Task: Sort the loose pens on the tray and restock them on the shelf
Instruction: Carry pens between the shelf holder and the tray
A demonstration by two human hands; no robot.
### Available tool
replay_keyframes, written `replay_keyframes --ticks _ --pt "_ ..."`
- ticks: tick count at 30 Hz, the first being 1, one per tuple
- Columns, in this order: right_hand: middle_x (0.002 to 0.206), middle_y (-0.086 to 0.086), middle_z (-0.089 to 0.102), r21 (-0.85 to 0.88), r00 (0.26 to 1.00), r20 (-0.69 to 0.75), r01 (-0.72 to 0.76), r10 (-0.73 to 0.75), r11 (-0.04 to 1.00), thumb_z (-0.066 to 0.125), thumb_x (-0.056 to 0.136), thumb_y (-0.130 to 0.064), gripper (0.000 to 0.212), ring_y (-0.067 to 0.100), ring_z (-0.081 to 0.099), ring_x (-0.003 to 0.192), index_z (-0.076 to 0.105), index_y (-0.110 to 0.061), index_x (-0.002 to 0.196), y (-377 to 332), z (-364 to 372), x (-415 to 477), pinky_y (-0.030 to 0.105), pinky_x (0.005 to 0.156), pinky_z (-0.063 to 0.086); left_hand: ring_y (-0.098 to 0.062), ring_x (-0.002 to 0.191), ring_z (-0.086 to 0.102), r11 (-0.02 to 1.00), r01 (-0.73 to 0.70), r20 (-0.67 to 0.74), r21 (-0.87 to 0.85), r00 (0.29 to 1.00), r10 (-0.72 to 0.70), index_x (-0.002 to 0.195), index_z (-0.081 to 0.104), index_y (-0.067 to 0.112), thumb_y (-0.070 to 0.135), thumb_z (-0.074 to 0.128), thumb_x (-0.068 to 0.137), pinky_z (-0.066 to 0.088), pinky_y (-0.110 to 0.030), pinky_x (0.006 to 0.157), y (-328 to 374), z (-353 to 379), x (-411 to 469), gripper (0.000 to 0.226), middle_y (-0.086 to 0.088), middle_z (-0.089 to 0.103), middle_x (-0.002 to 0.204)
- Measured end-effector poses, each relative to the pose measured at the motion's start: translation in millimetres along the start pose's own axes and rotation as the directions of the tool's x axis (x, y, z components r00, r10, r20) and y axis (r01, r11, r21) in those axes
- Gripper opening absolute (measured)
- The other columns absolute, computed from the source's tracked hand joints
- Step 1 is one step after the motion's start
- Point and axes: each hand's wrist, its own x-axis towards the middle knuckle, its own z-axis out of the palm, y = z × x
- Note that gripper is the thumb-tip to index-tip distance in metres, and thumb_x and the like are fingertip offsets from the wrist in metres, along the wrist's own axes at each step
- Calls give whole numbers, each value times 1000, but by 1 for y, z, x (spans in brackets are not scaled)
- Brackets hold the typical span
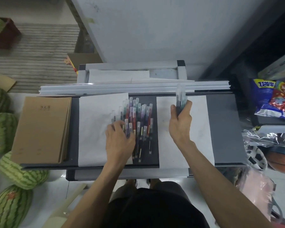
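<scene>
Right hand (180,124) gripping pens (181,96), left hand (119,140) in tray (224,129)

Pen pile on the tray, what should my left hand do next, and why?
Probably pinch one matching dark pen out of the loose pile under the left hand and pass it to the right hand, which grips a bundle of dark pens over the right paper sheet. Many mixed colours lie unsorted there.
</scene>
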Motion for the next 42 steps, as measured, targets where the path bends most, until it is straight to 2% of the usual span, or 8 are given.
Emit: replay_keyframes --ticks 13,16,19,23,27,32,37,42 --pt "68 -10 43 165 890 -193 444 -412 881 58 103 -40 27 11 47 52 57 -13 109 19 30 5 21 45 42 -32 136 37 964 265 122 41 956 -268 152 29 8 42 79 87 39 -47 113 3 -14 20 89 -15 35 145" --pt "71 -13 48 164 895 -182 435 -407 885 56 102 -44 44 -1 51 58 61 -1 108 34 31 4 13 52 42 -31 137 36 961 272 104 57 955 -277 152 29 8 42 82 85 38 -47 115 3 -11 19 93 -15 34 147" --pt "75 -5 54 107 896 -152 436 -418 894 66 100 -20 22 13 53 59 63 -1 112 55 33 6 28 52 50 -31 137 35 959 271 97 77 956 -278 153 28 7 43 83 83 37 -47 116 -1 -9 18 96 -15 34 147" --pt "66 0 54 106 932 -93 360 -351 927 68 98 -15 15 14 51 57 65 0 97 64 31 7 20 51 45 -30 135 35 958 271 94 93 955 -280 151 30 9 36 85 81 38 -46 114 -7 -6 14 93 -12 34 143" --pt "56 2 41 165 936 -82 351 -342 922 67 99 -23 41 19 42 53 44 -12 67 55 28 9 25 50 38 -30 131 37 957 265 69 120 959 -274 147 33 8 38 86 79 40 -46 112 -9 -4 15 91 -12 36 139" --pt "56 -11 45 265 944 -96 330 -315 906 71 96 -20 53 16 41 47 36 -4 60 43 28 8 19 51 39 -28 129 38 955 264 53 135 960 -273 146 34 9 41 86 79 41 -45 109 -9 -1 16 90 -11 37 138" --pt "56 5 40 255 972 -35 233 -231 938 69 97 -31 57 28 43 49 37 3 64 44 30 2 31 50 41 -28 128 38 957 255 57 136 963 -265 145 34 9 45 87 78 42 -45 108 -13 0 16 92 -10 37 137" --pt "59 -4 51 15 976 179 124 -124 992 63 100 -38 39 9 51 54 50 -18 70 23 29 -8 11 50 38 -29 126 42 960 246 53 133 966 -255 141 36 8 47 88 76 44 -44 108 -15 -1 17 92 -11 39 135"
